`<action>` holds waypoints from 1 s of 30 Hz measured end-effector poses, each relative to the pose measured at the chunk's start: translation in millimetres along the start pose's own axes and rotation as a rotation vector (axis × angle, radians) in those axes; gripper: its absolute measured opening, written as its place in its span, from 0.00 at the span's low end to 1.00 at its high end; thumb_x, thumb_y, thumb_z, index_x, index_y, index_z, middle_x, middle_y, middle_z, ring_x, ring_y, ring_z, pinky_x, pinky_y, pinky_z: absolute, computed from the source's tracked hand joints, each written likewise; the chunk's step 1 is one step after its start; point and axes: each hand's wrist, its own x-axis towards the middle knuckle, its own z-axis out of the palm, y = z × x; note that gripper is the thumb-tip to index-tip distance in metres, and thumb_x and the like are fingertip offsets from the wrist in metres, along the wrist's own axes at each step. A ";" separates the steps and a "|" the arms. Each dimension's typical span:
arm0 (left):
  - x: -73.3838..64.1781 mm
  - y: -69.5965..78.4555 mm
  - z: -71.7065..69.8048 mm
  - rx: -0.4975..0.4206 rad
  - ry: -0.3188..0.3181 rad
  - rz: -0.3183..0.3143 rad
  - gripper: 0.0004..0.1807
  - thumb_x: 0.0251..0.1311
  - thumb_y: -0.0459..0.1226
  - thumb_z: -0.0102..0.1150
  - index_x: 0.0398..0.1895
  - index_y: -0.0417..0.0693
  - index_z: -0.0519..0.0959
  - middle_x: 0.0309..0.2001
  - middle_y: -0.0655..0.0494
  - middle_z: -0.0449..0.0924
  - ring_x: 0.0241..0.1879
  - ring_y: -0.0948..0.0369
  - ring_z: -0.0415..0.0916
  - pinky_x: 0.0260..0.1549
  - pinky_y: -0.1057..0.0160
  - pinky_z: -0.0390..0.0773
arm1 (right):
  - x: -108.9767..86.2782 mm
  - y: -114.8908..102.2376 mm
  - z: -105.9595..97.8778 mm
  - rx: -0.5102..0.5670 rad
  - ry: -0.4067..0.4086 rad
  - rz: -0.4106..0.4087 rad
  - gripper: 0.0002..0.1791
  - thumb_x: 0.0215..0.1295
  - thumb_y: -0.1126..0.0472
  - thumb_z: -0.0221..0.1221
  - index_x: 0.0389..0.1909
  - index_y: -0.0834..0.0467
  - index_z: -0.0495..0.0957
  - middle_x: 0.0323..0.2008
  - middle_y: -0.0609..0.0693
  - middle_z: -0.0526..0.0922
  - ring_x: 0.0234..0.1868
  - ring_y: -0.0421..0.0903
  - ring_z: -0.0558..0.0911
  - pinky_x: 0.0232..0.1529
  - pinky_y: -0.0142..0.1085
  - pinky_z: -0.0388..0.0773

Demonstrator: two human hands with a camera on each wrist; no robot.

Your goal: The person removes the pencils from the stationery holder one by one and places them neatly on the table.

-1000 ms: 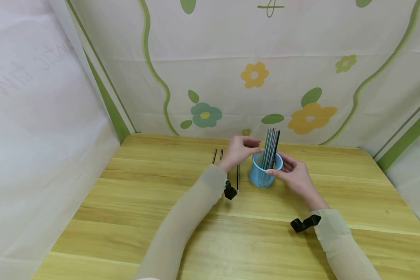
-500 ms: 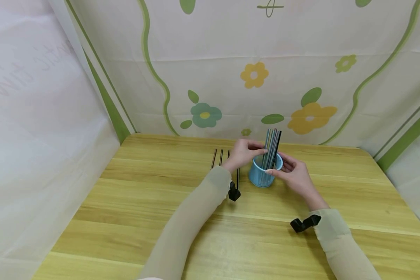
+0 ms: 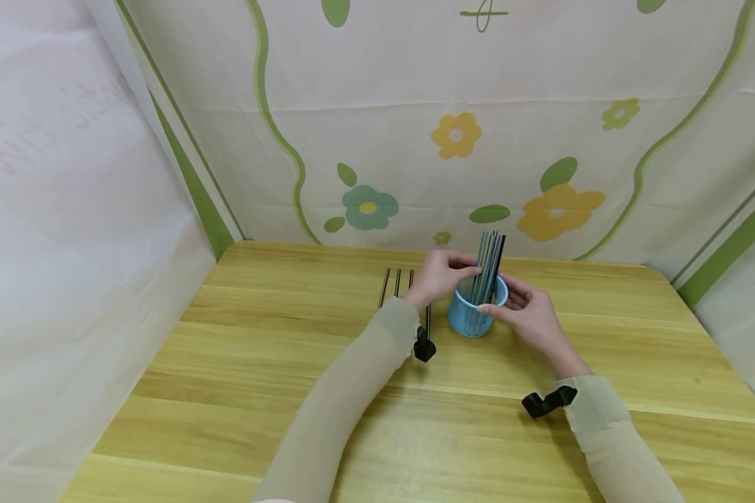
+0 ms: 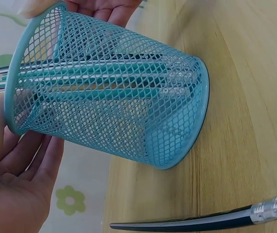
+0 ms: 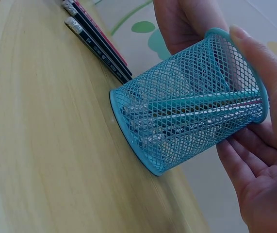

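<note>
A light blue mesh pencil cup (image 3: 464, 318) stands upright on the wooden table, with a bundle of pencils (image 3: 491, 257) leaning in it. My right hand (image 3: 535, 318) grips the cup from its right, thumb over the front rim and fingers behind. My left hand (image 3: 437, 276) reaches to the cup's left rim and pinches at the pencils above it; its fingertips are partly hidden. Through the mesh, the left wrist view shows the green pencils (image 4: 109, 79) with their lower ends near the cup's bottom.
Several loose pencils lie left of the cup, partly under my left arm, among them a brown one (image 3: 384, 288) and a black one (image 3: 428, 321). In the right wrist view, a black pencil (image 5: 99, 51) has its eraser end outward. A flowered curtain (image 3: 377, 126) hangs behind the table.
My left hand has moved slightly right, its thumb now in front of the pencils. The pencil tops have shifted a little to the right. My right hand keeps its place on the cup.
</note>
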 end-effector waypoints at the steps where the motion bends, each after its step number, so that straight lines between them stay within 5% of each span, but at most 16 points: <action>1: 0.2 0.0 0.0 -0.005 0.001 -0.002 0.12 0.66 0.41 0.69 0.50 0.48 0.88 0.44 0.63 0.85 0.41 0.69 0.80 0.41 0.71 0.81 | 0.1 0.1 -0.1 -0.003 0.000 0.001 0.44 0.63 0.59 0.73 0.76 0.63 0.63 0.69 0.64 0.70 0.66 0.60 0.74 0.54 0.25 0.76; 17: 1.4 6.8 -11.4 -0.074 0.030 0.033 0.14 0.66 0.47 0.69 0.48 0.50 0.88 0.41 0.66 0.85 0.43 0.68 0.80 0.42 0.68 0.82 | 0.9 1.6 0.2 -0.012 0.008 -0.007 0.43 0.62 0.59 0.73 0.75 0.64 0.64 0.68 0.64 0.71 0.65 0.59 0.74 0.54 0.25 0.76; 30: -2.8 26.5 -34.0 -0.249 0.144 0.091 0.15 0.66 0.42 0.69 0.50 0.43 0.87 0.41 0.60 0.87 0.43 0.60 0.84 0.43 0.66 0.84 | 1.5 3.5 -0.1 -0.012 0.017 -0.004 0.44 0.61 0.59 0.74 0.74 0.64 0.64 0.67 0.64 0.72 0.64 0.59 0.75 0.54 0.25 0.76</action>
